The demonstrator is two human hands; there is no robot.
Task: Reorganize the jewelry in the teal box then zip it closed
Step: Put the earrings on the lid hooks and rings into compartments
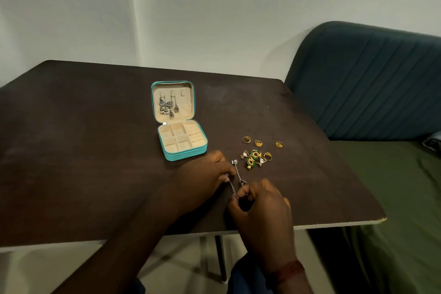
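Hands (260,207) pinching silver earrings (236,174), dark table (95,150), white wall (214,7)

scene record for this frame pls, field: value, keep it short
box: teal box open on the table, lid up
lid contents: silver dangle earrings hanging inside the lid
bottom compartments: look empty
left hand: pinching the top of a silver chain earring
right hand: pinching the lower end of the chain earrings
loose on table: second silver chain earring, four gold rings, green and gold earrings, right of the box
zipper: not closed
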